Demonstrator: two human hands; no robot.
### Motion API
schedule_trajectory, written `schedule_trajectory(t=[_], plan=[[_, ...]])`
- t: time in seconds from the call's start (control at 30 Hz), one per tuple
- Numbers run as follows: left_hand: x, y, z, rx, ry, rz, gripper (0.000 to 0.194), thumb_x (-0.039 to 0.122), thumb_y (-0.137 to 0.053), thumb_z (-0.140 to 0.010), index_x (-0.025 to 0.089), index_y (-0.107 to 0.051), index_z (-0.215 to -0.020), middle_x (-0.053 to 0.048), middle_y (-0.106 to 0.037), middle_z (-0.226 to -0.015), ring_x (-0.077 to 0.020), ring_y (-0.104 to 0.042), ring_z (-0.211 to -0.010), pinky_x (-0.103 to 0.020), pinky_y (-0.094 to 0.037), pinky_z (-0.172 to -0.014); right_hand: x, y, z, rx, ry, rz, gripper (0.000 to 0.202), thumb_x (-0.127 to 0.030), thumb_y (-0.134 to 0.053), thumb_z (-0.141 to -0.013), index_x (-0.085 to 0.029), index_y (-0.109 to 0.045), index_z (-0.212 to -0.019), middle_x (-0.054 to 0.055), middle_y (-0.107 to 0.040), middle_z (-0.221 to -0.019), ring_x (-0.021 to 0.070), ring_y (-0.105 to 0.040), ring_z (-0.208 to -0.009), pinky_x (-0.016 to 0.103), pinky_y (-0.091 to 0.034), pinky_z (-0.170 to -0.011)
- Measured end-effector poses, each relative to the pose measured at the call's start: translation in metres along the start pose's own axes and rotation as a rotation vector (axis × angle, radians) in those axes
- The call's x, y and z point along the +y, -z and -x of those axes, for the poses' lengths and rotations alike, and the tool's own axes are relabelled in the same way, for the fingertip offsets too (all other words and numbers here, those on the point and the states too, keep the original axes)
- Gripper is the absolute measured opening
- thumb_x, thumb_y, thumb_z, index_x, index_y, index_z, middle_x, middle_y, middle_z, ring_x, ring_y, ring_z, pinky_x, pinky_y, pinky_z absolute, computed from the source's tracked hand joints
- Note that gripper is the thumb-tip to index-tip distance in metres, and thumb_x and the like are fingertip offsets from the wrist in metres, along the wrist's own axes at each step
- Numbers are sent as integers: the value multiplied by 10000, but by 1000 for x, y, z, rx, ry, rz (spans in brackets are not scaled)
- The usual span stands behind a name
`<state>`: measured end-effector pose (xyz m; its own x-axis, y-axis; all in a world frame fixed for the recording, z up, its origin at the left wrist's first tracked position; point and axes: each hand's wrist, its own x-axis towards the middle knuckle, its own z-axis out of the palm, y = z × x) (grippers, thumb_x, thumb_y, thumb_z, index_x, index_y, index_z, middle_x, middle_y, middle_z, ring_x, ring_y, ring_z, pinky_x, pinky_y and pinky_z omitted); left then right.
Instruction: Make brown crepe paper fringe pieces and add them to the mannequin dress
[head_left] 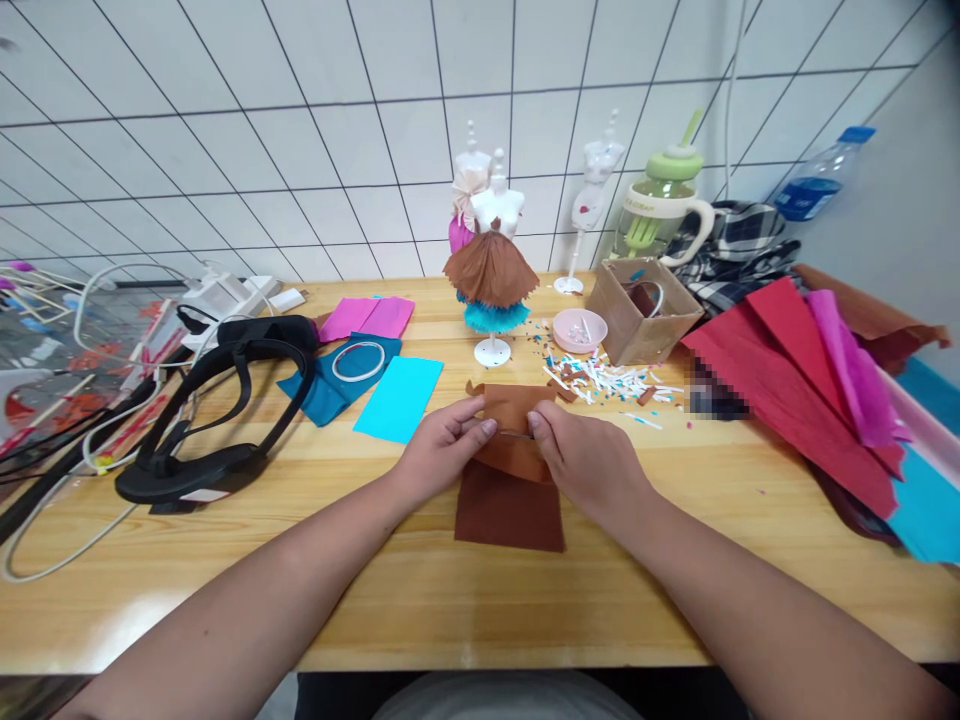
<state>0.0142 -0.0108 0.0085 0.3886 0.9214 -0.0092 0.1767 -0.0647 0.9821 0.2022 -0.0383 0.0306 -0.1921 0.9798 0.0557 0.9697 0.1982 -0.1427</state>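
Note:
A piece of brown crepe paper (517,403) is pinched at its left side by my left hand (444,450). On the opposite side my right hand (589,455) grips the same sheet, thumb on top. Between the two thumbs runs a thin greyish strand across the paper; I cannot tell whether it is wire or thread. A darker brown paper sheet (510,515) lies flat beneath, partly covered. Just beyond my hands stands a small white dress form (499,205) wearing a brown pleated paper skirt (491,268) over a blue ruffle.
Left lie a cyan sheet (399,400), teal paper (334,390) under a white ring (358,344), magenta paper (371,318) and a black headset (225,480). Right are paper scraps (611,378), a pink bowl (580,343), a cardboard box (645,335) and red paper (795,400).

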Motion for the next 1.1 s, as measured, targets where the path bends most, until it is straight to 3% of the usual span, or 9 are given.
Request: schedule_trajectory(t=[0.07,0.17,0.27,0.53,0.77,1.1], plan=[[-1,-1,1,-24,4,52,547,429,-645,-802,124,-572,-1250,-22,-680,-743,-165,-635,-686,-247,-485,-621,1,0,0,-7,-4,-10,351,-374,-217,-1001,-233,-517,-887,6,-694,-721,174,-651,-635,278,-188,-500],[-4,-3,1,-49,22,137,646,388,-747,-715,139,-546,-1276,-107,-711,-1025,-238,-679,-901,-309,-531,-764,2,0,0,-21,-12,-13,338,-370,-221,-1000,-235,-513,-896,6,-698,-734,176,-656,-654,279,-199,-506],[-8,-4,0,-4,48,156,713,383,-777,-679,144,-523,-1301,-141,-681,-1152,-273,-666,-1005,-355,-539,-835,1,1,1,-34,-4,-16,338,-371,-219,-1001,-235,-508,-889,5,-697,-731,181,-661,-655,282,-203,-508],[-15,-4,0,73,35,140,825,346,-778,-678,137,-421,-1392,-125,-703,-1070,-227,-678,-938,-344,-541,-818,2,1,1,-39,-15,-19,333,-367,-229,-1004,-228,-508,-888,10,-703,-741,182,-670,-672,279,-226,-509],[-12,-3,1,58,12,97,813,302,-748,-717,190,-379,-1432,-48,-697,-856,-148,-645,-740,-269,-522,-687,0,0,1,-46,-23,-20,325,-350,-222,-1008,-221,-499,-897,16,-702,-740,180,-669,-669,281,-227,-510],[-9,-2,1,22,-2,83,832,294,-738,-724,190,-346,-1450,-31,-677,-798,-118,-608,-659,-221,-488,-615,0,-1,1,-57,-29,11,332,-357,-219,-1009,-219,-502,-906,21,-697,-724,194,-675,-664,271,-213,-500]])
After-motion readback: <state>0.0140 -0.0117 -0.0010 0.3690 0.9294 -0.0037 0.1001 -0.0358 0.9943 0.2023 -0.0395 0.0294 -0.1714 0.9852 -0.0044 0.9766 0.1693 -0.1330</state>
